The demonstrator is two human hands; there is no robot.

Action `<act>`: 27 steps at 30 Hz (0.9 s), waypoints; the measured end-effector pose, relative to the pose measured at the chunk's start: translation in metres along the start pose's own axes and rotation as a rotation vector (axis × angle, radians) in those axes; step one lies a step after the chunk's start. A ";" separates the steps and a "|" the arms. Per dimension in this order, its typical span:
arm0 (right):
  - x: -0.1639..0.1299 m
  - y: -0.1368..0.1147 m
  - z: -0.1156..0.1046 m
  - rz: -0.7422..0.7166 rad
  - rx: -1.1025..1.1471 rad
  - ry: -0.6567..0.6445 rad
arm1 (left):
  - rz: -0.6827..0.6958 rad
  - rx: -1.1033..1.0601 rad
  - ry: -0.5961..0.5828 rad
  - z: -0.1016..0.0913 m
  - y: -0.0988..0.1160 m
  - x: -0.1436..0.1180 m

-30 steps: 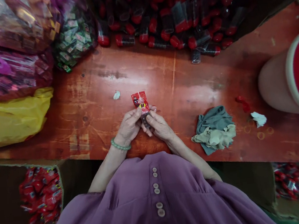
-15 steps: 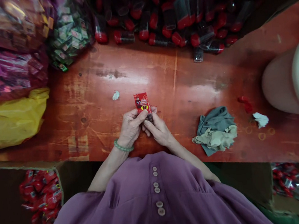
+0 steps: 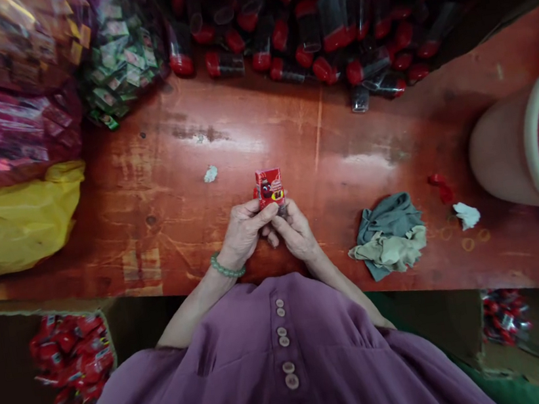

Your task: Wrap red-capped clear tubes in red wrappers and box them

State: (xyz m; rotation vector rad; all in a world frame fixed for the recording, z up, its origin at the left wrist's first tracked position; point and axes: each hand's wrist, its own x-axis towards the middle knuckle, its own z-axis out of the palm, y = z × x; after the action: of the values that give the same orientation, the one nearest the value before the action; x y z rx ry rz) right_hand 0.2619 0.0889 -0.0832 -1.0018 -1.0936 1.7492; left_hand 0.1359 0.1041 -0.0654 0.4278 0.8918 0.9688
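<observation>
A small red printed packet (image 3: 270, 185) with a cartoon face stands up between my hands over the table. My left hand (image 3: 242, 233) pinches its lower edge, thumb across the front. On the other side, my right hand (image 3: 296, 230) is closed at the packet's lower right, where a small dark part (image 3: 282, 211) shows between the fingers. A bit of red shows at the packet's left edge; what lies behind the packet is hidden.
Clear tubes with red caps (image 3: 326, 68) are heaped at the back. Bags of small packets (image 3: 117, 63) and a yellow bag (image 3: 14, 222) stand left. Cloths (image 3: 388, 239), rubber bands (image 3: 468, 244) and a red-lidded tub (image 3: 505, 144) are right. Boxes of red items (image 3: 74, 360) sit below.
Both hands have shifted slightly right with the red packet. It has turned so that its front now stands straighter, and red shows at its left edge.
</observation>
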 end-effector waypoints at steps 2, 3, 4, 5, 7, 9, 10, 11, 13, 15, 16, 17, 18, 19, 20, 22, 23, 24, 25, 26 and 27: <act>0.001 -0.001 -0.001 0.009 -0.039 0.013 | 0.000 -0.005 -0.019 0.000 -0.001 0.001; 0.002 -0.002 0.000 0.010 -0.072 0.020 | 0.010 -0.013 -0.018 0.000 -0.001 0.001; 0.003 -0.004 0.000 0.007 -0.106 0.027 | 0.029 -0.023 -0.006 0.001 -0.001 0.001; 0.004 -0.005 0.000 0.002 -0.134 0.032 | 0.053 -0.034 0.015 0.001 0.000 0.001; 0.004 -0.009 0.000 -0.008 -0.155 0.020 | 0.107 -0.049 0.075 0.002 0.002 0.001; 0.002 -0.012 0.000 0.003 -0.144 -0.020 | 0.129 -0.044 0.107 0.002 0.003 0.001; 0.001 -0.013 0.000 0.014 -0.134 -0.040 | 0.126 -0.036 0.105 0.001 0.004 0.001; -0.001 -0.013 0.000 0.020 -0.128 -0.047 | 0.120 -0.028 0.095 0.001 0.005 0.002; -0.004 -0.010 -0.001 0.027 -0.117 -0.023 | 0.111 -0.022 0.060 0.000 0.005 0.002; -0.006 -0.007 -0.001 0.044 -0.081 0.015 | 0.118 -0.021 0.030 0.000 0.003 0.002; -0.006 -0.005 -0.002 0.059 -0.050 0.030 | 0.125 -0.011 0.021 0.000 0.001 0.002; -0.005 -0.003 -0.002 0.076 -0.014 0.041 | 0.136 0.009 0.017 0.001 -0.002 0.001; -0.004 -0.002 -0.002 0.090 0.021 0.051 | 0.149 0.034 0.015 0.001 -0.004 0.001; -0.002 -0.002 -0.003 0.097 0.049 0.062 | 0.164 0.061 0.015 0.002 -0.006 0.000; 0.000 -0.001 -0.004 0.098 0.072 0.073 | 0.179 0.086 0.015 0.002 -0.008 0.000; 0.004 -0.002 -0.006 0.094 0.107 0.075 | 0.191 0.110 0.006 0.003 -0.009 -0.001; 0.007 -0.002 -0.006 0.093 0.119 0.067 | 0.184 0.107 0.000 0.003 -0.008 -0.001; 0.009 -0.003 -0.007 0.095 0.126 0.058 | 0.173 0.097 -0.005 0.003 -0.006 0.000; 0.011 -0.004 -0.007 0.103 0.126 0.045 | 0.164 0.078 -0.009 0.003 -0.004 0.000; 0.012 -0.004 -0.007 0.114 0.122 0.031 | 0.155 0.052 -0.012 0.004 -0.002 0.000; 0.013 -0.005 -0.007 0.127 0.116 0.016 | 0.148 0.025 -0.012 0.004 -0.001 0.000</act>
State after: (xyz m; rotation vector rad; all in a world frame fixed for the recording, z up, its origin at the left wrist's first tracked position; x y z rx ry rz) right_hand 0.2651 0.1039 -0.0837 -1.0305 -0.9247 1.8800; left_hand 0.1393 0.1036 -0.0633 0.5265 0.8708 1.0905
